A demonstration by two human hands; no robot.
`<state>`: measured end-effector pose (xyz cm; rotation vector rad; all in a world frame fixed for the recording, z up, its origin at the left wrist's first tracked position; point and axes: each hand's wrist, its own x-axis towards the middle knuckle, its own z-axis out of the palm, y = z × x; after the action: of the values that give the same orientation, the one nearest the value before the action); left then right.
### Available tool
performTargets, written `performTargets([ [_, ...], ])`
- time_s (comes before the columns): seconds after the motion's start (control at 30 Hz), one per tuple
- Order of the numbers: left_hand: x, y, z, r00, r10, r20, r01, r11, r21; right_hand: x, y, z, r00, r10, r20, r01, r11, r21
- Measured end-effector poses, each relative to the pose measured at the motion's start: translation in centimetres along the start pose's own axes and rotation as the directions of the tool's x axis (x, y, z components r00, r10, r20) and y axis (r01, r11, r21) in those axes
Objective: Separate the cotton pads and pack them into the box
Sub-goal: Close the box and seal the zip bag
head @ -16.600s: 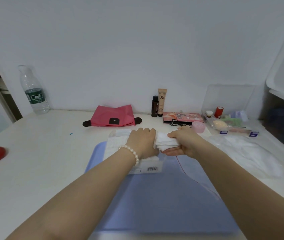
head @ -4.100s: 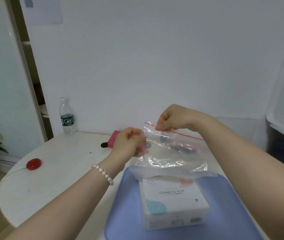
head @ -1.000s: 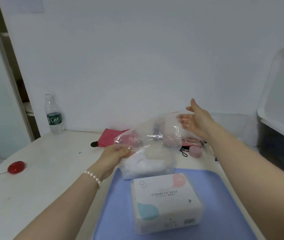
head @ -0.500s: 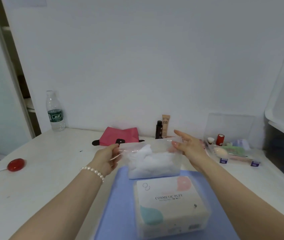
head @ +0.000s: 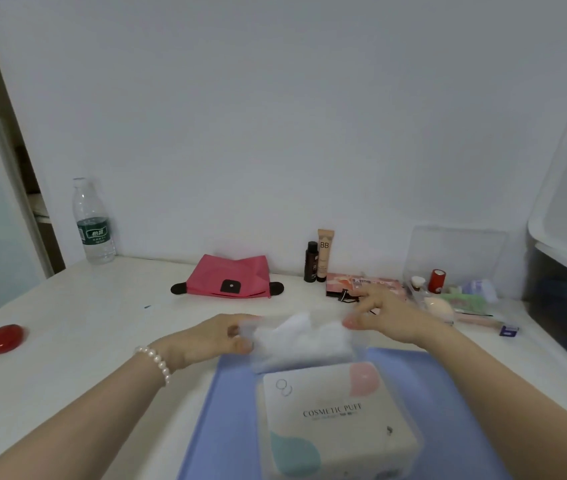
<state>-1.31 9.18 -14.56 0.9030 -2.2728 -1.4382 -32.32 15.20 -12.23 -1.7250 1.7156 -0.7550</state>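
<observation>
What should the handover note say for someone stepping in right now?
Left hand grips the left edge of the clear bag; right hand pinches its right top edge.
Bag stands on the blue mat, loose cotton pads inside, behind the Cosmetic Puff pack.
Done: some pads bagged.
Left: pack the bag into the clear box at right.

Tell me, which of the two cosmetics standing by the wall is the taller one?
The beige tube marked BB is taller. The dark little bottle stands just to its left, and its cap ends well below the tube's top.
</observation>
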Motion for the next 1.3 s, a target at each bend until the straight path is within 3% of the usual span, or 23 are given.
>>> performTargets([
  [0.1, 0.7, -0.7, 0.1, 0.996, -0.024, -0.081, 0.018, 0.997, -0.081, 1.8, -0.6, -0.1, 0.99, 0.104, -0.092, -0.068, 0.941, 0.331],
  [0.2, 2.9, 0.0, 0.4, 0.962, 0.0, -0.271, -0.044, 0.987, -0.155, 3.9, -2.7, -0.4, 0.98, 0.193, -0.055, -0.116, 0.766, 0.633],
  [0.33, 5.3, 1.4, 0.4, 0.934, -0.027, -0.357, -0.171, 0.842, -0.512, 8.0, -5.4, -0.8, 0.965, 0.259, -0.035, -0.165, 0.709, 0.685],
  [0.4, 6.1, 1.2, 0.3, 0.924, -0.089, -0.373, -0.159, 0.796, -0.585, 9.5, -6.2, -0.7, 0.953, 0.3, -0.039, -0.195, 0.707, 0.68],
  [0.47, 6.6, 0.0, -0.2, 0.902, -0.142, -0.407, -0.165, 0.759, -0.629, 10.0, -6.2, -0.5, 0.959, 0.272, 0.075, -0.251, 0.703, 0.665],
  [0.57, 7.6, -2.5, -1.8, 0.829, -0.227, -0.511, -0.186, 0.751, -0.634, 9.9, -5.4, 0.9, 0.915, 0.25, 0.316, -0.39, 0.753, 0.531],
  [0.63, 8.5, -3.4, -2.7, 0.769, -0.275, -0.577, -0.14, 0.809, -0.572, 10.9, -4.8, 2.1, 0.905, 0.284, 0.317, -0.416, 0.752, 0.511],
  [0.7, 10.2, -3.7, -3.4, 0.705, -0.295, -0.645, -0.089, 0.866, -0.493, 12.9, -4.2, 3.1, 0.934, 0.349, 0.075, -0.335, 0.785, 0.521],
  [0.77, 12.1, -3.9, -4.1, 0.654, -0.269, -0.707, -0.052, 0.916, -0.397, 15.1, -3.9, 3.7, 0.915, 0.333, -0.229, -0.259, 0.917, 0.302],
  [0.83, 13.6, -4.3, -4.7, 0.633, -0.237, -0.737, 0.014, 0.955, -0.295, 16.7, -3.5, 4.8, 0.907, 0.258, -0.333, -0.27, 0.963, 0.012],
  [0.93, 14.7, -6.2, -5.1, 0.644, -0.201, -0.738, 0.202, 0.975, -0.089, 17.1, -3.5, 7.3, 0.948, 0.063, -0.311, -0.186, 0.905, -0.383],
  [1.03, 14.2, -7.6, -5.1, 0.544, -0.024, -0.839, 0.477, 0.831, 0.285, 16.6, -2.4, 9.5, 0.996, -0.044, -0.072, -0.008, 0.801, -0.599],
  [1.07, 13.8, -7.8, -5.0, 0.551, 0.066, -0.832, 0.505, 0.767, 0.396, 16.5, -1.7, 9.7, 1.0, -0.017, 0.004, 0.016, 0.791, -0.612],
  [1.13, 13.1, -8.2, -5.0, 0.695, 0.131, -0.707, 0.481, 0.647, 0.592, 16.5, -0.3, 9.7, 0.992, 0.064, 0.105, 0.017, 0.772, -0.636],
  [1.2, 13.0, -8.6, -5.0, 0.833, -0.04, -0.551, 0.452, 0.622, 0.639, 16.9, 0.5, 9.6, 0.98, 0.128, 0.15, -0.002, 0.768, -0.641],
  [1.23, 13.1, -8.7, -5.1, 0.858, -0.148, -0.492, 0.46, 0.647, 0.608, 17.2, 0.7, 9.7, 0.975, 0.148, 0.165, -0.011, 0.777, -0.629],
  [1.3, 13.6, -8.9, -5.4, 0.862, -0.22, -0.457, 0.474, 0.67, 0.571, 17.7, 0.8, 9.8, 0.968, 0.162, 0.191, -0.013, 0.795, -0.607],
])
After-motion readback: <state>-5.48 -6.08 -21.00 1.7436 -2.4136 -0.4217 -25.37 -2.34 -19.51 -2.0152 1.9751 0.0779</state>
